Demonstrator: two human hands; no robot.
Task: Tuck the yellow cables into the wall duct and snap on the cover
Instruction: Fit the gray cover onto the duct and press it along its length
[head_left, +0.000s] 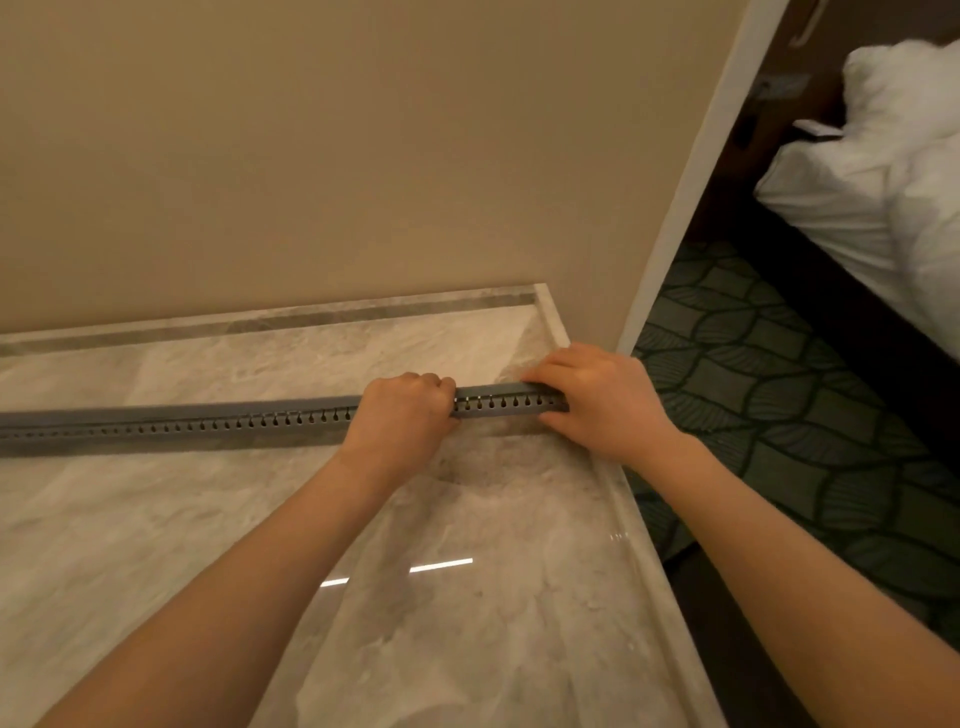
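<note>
Setting: plain beige wall (311, 156) meeting a polished grey-white marble surface (156, 519) with a raised lip along its right edge. Past the wall's corner, to the right: dark green leaf-patterned carpet (779, 415) and a bed with rumpled white bedding (883, 182).

Task item: long grey plastic slotted duct (208, 423) lies flat on the marble, running from the left edge of view to near the right lip, well apart from the wall base. A row of teardrop slots faces the person. The top face is a flat grey strip; cannot tell whether this is a separate cover.

Left hand (400, 415): palm down on the duct near its right end, fingers curled over the far top edge, gripping it.

Right hand (597, 400): over the duct's right end, just beside the left hand. Fingers (540, 375) reach along the far side and the thumb lies on the near side, clasping the end between them.

Both forearms bare.
</note>
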